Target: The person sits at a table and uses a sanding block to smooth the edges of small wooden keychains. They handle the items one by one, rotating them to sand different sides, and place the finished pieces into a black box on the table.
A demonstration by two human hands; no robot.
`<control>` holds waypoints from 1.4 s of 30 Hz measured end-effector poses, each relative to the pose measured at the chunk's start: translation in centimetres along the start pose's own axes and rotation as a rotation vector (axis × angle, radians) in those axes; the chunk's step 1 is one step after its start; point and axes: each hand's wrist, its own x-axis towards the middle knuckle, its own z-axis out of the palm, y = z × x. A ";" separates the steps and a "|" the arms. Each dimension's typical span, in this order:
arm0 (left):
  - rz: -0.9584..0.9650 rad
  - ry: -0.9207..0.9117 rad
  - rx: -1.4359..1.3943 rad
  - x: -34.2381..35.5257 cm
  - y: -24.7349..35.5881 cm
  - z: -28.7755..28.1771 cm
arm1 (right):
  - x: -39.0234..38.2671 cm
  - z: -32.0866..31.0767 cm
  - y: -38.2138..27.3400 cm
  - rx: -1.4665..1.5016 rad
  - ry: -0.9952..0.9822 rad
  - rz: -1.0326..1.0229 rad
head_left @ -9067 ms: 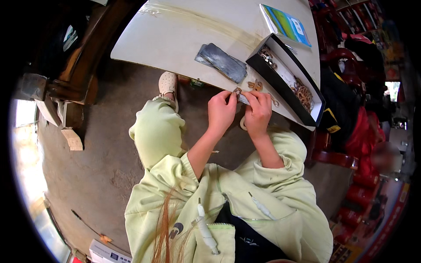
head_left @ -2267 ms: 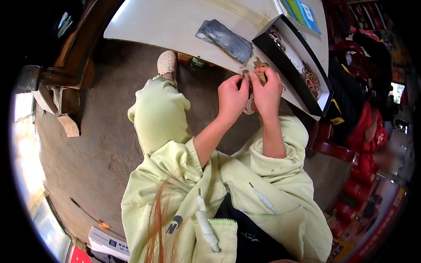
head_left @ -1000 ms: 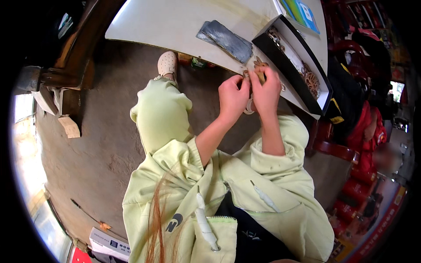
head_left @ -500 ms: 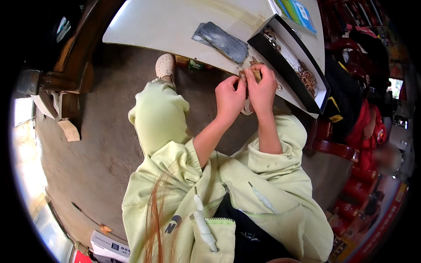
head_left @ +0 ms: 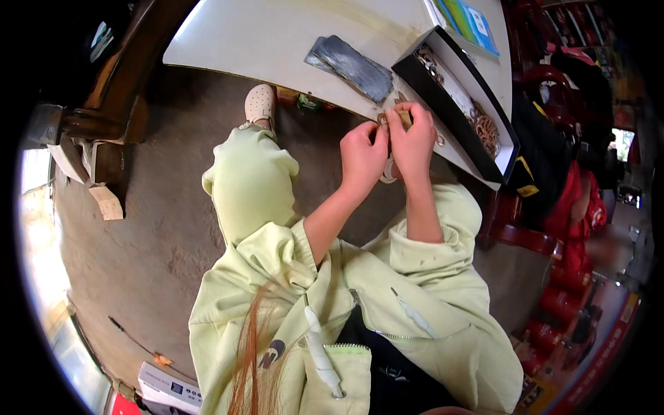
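Both hands (head_left: 387, 149) still pinched together on small brown piece (head_left: 404, 117), possibly bead; hardly shifted.

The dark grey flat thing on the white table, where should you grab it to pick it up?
Take the dark grey slab by its two long edges near the middle, coming down from above. It lies flat and slanted on the white table, thin and long, so a pinch across its narrow width looks easiest. The black tray stands close to its right end.
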 end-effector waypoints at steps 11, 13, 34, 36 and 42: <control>-0.009 -0.011 0.011 0.1 0.2 -0.4 | -1.3 -0.8 0.4 -0.039 -0.032 -0.024; 0.012 0.000 0.006 0.0 0.2 -0.1 | -1.8 -1.2 0.6 -0.057 -0.045 0.010; 0.033 -0.005 0.017 0.4 -0.4 0.0 | -0.6 -0.5 0.2 0.019 0.002 -0.004; 0.061 0.007 0.047 -0.1 -0.7 0.3 | -1.9 -1.4 0.8 -0.052 -0.033 0.001; 0.034 -0.017 0.024 0.3 -0.7 -0.2 | -0.7 -0.4 0.8 0.030 -0.010 -0.014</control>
